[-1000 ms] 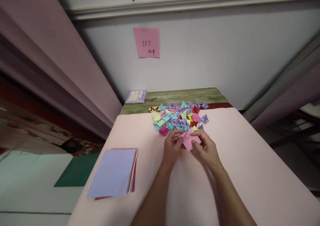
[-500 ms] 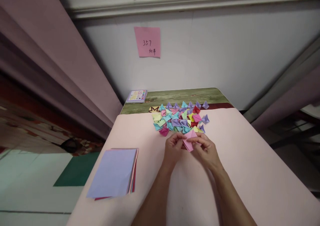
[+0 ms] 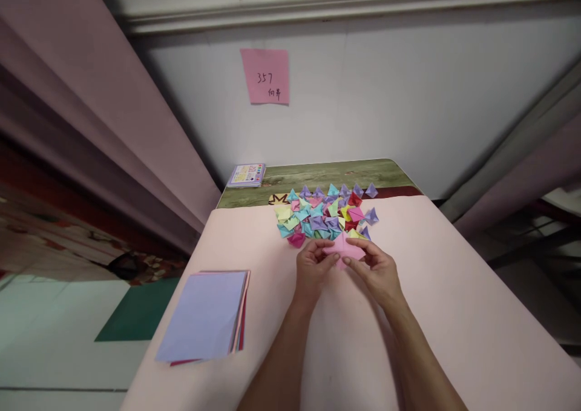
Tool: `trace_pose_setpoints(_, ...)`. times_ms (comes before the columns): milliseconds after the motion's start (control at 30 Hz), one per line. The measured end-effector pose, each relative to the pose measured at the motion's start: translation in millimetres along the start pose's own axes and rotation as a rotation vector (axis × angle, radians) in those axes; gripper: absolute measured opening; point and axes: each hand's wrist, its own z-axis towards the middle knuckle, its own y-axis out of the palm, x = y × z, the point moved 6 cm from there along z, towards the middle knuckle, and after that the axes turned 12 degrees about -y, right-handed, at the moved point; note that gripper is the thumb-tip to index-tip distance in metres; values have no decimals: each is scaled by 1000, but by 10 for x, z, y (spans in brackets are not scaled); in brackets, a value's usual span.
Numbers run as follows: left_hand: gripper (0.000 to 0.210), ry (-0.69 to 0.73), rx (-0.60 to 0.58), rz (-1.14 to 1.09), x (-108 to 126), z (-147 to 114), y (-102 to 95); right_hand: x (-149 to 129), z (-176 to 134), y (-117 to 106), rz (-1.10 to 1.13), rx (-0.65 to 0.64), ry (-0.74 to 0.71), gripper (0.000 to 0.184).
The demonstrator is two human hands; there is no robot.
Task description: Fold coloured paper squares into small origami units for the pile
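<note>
A piece of folded pink origami paper [image 3: 344, 249] is held up between both hands, a little above the table. My left hand [image 3: 314, 269] pinches its left side, thumb in front and fingers behind. On the right side, my right hand [image 3: 377, 270] grips it the same way, and the paper spreads out to a point on top. Just beyond the hands lies a cluster of small folded paper pieces [image 3: 318, 222] in purple, blue, yellow, green, red and pink; the hands and the pink paper hide its near edge.
At the left of the pink-covered table [image 3: 436, 290] lies a stack of square paper sheets [image 3: 204, 314], lavender on top. A small pile of printed cards [image 3: 246, 175] rests at the back left corner. Behind, a pink note [image 3: 265, 77] sticks to the wall.
The pink paper has gone from a narrow folded diamond to a wider, opened-out shape. My fingers have shifted to its two sides, both thumbs now in front.
</note>
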Motion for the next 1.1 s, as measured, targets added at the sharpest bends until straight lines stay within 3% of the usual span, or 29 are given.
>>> trace_pose_setpoints(233,30,70,-11,79,56,-48,16,-45,21,-42,-118,11,-66,34)
trace_pose_setpoints(467,9,314,75,447,261,-155,46,-139,45,-61,-176,19,-179,18)
trace_pose_setpoints(567,5,384,94,482,314,-167,42,-153,43,-70,-168,37,-183,17)
trace_pose_setpoints(733,11,173,-106,189,128,-65,87,-81,4,18,-42,-72,23,23)
trace_pose_setpoints(1000,32,-134,-123,49,-104,-27,132,-4,6,-13,46,35,64,28)
trace_pose_setpoints(1100,27,-123,-100,95,-117,-18,97,12,11,-20,46,42,80,29)
